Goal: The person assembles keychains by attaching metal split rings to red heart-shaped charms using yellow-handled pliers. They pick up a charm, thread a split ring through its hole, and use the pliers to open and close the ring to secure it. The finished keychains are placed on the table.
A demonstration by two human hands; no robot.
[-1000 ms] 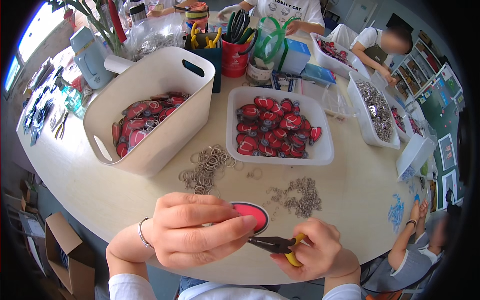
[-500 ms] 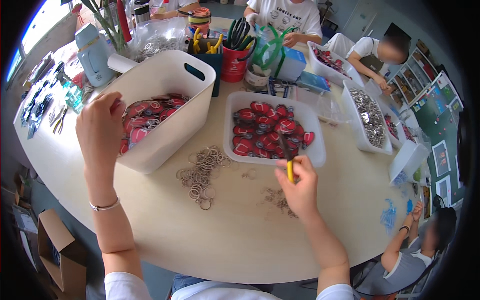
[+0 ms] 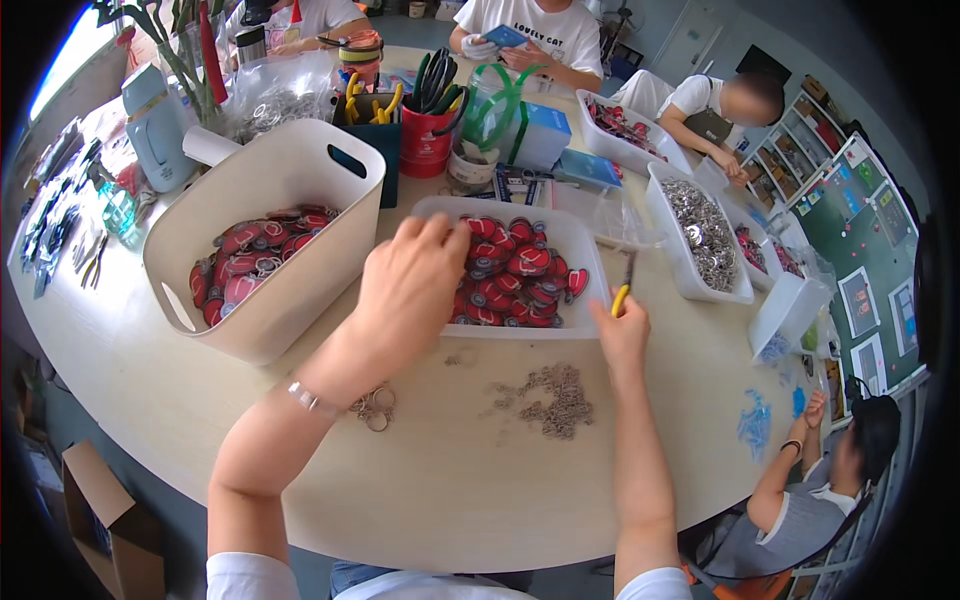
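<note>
My left hand (image 3: 405, 278) reaches over the left side of a shallow white tray (image 3: 592, 250) filled with red, flat charms (image 3: 520, 265). Its fingers point down at the charms; they are blurred and their tips hidden, so I cannot see whether they hold one. Beside the tray's right front corner, my right hand (image 3: 626, 338) is closed around yellow-handled pliers (image 3: 621, 298), dark jaws pointing away from me. To the left stands a deep white bin (image 3: 335, 265) with more red charms (image 3: 255, 250) inside. My left forearm partly covers a pile of metal key rings (image 3: 377, 410).
Small metal chain pieces (image 3: 558, 402) lie in front of the tray. Behind it stand a red cup (image 3: 427, 145) of pliers and a blue box (image 3: 541, 137). A bin of metal parts (image 3: 705, 235) is at right. Several people sit around the table.
My left hand has moved right, from above the deep bin to the shallow tray. My right hand has drawn the pliers from over the charms to the tray's right edge.
</note>
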